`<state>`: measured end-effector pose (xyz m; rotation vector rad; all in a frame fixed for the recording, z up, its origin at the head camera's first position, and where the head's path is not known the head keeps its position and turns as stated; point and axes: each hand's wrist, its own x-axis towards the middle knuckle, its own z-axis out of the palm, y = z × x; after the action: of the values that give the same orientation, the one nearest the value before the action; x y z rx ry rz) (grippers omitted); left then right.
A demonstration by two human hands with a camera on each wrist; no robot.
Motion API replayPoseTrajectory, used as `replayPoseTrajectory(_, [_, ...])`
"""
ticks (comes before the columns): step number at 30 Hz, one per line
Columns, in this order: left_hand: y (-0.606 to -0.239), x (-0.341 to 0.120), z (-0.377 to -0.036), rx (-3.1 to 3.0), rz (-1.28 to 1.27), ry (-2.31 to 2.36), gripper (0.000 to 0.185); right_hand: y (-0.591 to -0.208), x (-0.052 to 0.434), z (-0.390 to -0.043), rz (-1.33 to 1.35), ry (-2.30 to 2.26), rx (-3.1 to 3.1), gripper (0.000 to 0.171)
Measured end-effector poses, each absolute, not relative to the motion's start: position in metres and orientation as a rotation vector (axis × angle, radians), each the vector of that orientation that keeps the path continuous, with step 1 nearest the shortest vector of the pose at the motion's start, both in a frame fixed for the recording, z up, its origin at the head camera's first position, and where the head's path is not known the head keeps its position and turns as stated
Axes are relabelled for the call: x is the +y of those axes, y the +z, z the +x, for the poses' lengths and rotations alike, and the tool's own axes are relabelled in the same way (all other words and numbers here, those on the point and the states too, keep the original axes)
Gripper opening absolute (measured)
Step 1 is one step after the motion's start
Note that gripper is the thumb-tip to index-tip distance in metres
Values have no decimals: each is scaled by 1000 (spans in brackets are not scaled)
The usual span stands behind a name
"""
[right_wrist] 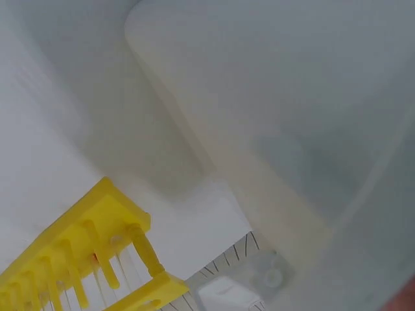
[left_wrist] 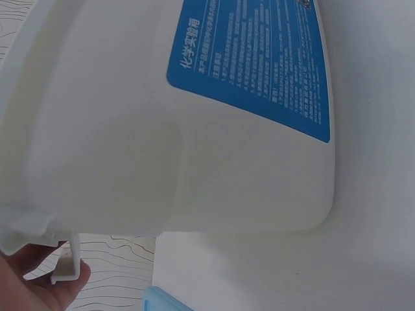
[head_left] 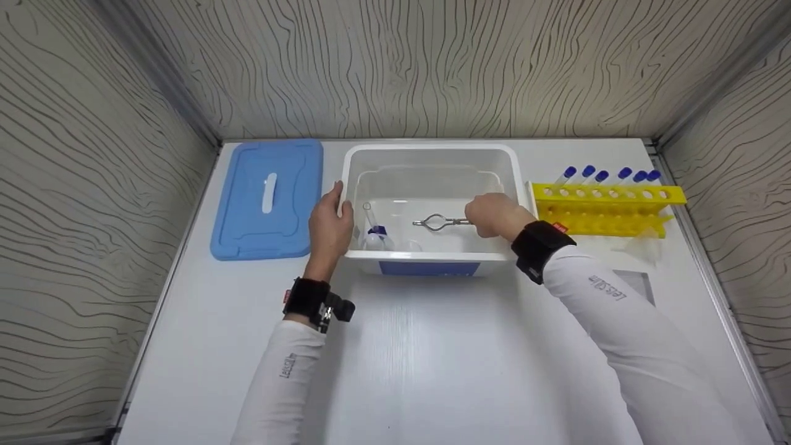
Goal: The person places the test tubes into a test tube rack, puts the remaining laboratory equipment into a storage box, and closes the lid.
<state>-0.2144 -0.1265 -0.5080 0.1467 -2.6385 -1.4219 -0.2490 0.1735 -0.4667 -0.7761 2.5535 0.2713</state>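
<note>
Inside the white bin [head_left: 426, 154], the metal clamp [head_left: 440, 222] lies on the floor — long axis left-right, handle end in the right hand [head_left: 494, 215], fingers curled on it. Left hand [head_left: 329, 225] grips the bin's left rim — farther from the clamp.

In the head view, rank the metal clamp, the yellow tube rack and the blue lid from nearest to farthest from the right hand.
1. Metal clamp: inside the white bin, gripped by the right hand.
2. Yellow tube rack: on the table, just right of the bin.
3. Blue lid: flat on the table, beyond the bin's left side.
</note>
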Motion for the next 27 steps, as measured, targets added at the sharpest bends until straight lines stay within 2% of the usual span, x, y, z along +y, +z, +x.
replayPoseTrajectory(5, [-508,-126,-214,-2649,157,-1408,49,-465,179,-249,-745,221,2562,5])
replayPoseTrajectory(12, [-507,-128,-215,-2662,153,-1399,49,-458,186,-246,-768,-29,2636,33])
replayPoseTrajectory(27, [-506,-127,-215,-2655,153,-1358,48,-439,195,-230,-673,-518,2801,36])
